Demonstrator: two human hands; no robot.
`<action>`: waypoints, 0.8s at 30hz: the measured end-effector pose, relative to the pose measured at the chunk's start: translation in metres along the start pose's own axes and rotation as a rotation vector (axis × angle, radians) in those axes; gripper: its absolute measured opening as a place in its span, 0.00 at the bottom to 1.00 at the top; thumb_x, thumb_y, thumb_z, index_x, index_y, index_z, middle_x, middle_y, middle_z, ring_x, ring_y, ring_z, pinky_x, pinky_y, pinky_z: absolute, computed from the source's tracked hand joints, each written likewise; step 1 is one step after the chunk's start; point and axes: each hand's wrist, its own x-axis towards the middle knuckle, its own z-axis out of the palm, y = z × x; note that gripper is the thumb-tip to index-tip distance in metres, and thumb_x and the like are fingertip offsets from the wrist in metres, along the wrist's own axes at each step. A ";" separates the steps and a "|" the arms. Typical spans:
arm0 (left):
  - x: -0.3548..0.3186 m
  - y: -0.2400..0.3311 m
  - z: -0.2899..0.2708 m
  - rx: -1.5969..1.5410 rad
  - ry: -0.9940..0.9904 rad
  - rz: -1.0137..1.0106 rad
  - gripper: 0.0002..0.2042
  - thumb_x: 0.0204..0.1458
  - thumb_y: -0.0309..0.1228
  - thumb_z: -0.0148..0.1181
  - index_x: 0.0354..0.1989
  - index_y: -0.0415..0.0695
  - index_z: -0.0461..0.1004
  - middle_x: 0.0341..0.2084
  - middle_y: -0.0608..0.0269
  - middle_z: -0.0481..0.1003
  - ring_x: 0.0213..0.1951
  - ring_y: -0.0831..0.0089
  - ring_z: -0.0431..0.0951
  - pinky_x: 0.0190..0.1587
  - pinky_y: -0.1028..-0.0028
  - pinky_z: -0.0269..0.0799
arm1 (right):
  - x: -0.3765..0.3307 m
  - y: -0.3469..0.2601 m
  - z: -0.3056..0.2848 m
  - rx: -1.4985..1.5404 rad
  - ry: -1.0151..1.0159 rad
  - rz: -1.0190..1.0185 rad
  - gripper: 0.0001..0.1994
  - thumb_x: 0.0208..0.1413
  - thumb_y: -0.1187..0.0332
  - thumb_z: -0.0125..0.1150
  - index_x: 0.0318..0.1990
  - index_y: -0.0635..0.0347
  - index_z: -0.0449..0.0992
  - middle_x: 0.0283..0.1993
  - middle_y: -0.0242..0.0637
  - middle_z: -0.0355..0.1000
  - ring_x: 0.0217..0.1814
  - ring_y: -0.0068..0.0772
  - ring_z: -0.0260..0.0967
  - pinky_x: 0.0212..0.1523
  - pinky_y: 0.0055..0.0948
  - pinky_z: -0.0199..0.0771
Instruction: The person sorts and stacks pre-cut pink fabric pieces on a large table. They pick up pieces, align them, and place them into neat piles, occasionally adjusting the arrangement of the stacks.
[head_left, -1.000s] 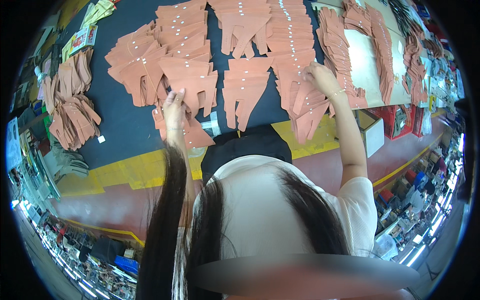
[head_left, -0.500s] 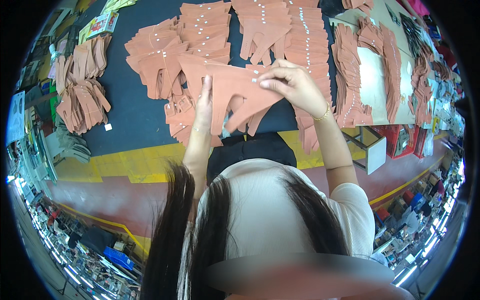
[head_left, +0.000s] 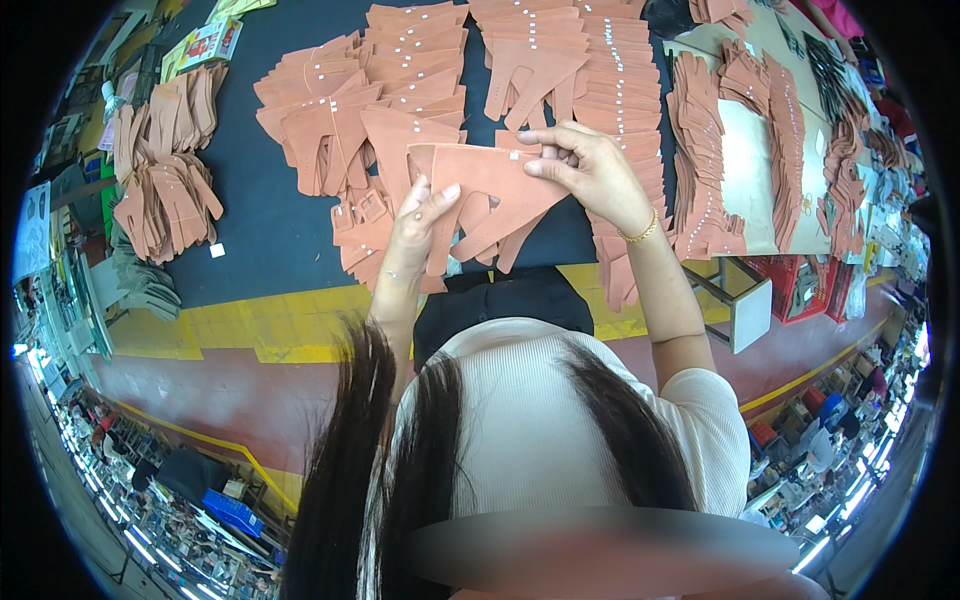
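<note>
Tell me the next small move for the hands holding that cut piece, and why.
Probably lower the cut leather piece onto a matching pile on the dark table. Both the left hand and right hand hold it raised, and similar pieces lie stacked just beyond.

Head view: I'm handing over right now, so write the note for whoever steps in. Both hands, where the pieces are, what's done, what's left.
Left hand: holds the lower left edge of a cut terracotta leather piece, raised above the dark table.
Right hand: fingers pinch the same piece's top edge near a small white sticker.
Pieces: overlapping rows of like pieces lie across the table ahead; a separate heap sits far left, more stacks to the right.
Done: one piece lifted and in both hands.
Left: the piece in hand is not yet set down; the rows lie untouched.
</note>
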 end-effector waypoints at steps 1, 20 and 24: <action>0.000 0.000 0.000 0.004 -0.006 0.002 0.26 0.57 0.29 0.54 0.62 0.36 0.56 0.52 0.52 0.69 0.54 0.67 0.71 0.57 0.68 0.67 | 0.000 0.001 0.000 -0.008 -0.007 0.009 0.13 0.50 0.66 0.67 0.42 0.59 0.81 0.29 0.34 0.71 0.29 0.25 0.67 0.34 0.24 0.70; 0.025 -0.035 -0.053 0.198 0.333 0.006 0.16 0.63 0.32 0.49 0.57 0.43 0.62 0.46 0.55 0.73 0.47 0.64 0.77 0.48 0.68 0.74 | 0.164 0.147 -0.028 -0.560 0.044 0.078 0.10 0.49 0.60 0.66 0.38 0.51 0.83 0.36 0.39 0.79 0.40 0.39 0.76 0.42 0.36 0.74; 0.010 -0.040 -0.090 0.245 0.480 0.032 0.14 0.63 0.32 0.49 0.55 0.43 0.62 0.45 0.55 0.73 0.46 0.65 0.77 0.47 0.69 0.73 | 0.178 0.175 -0.025 -0.688 0.060 0.121 0.10 0.50 0.59 0.65 0.38 0.48 0.83 0.37 0.39 0.79 0.43 0.44 0.75 0.45 0.41 0.74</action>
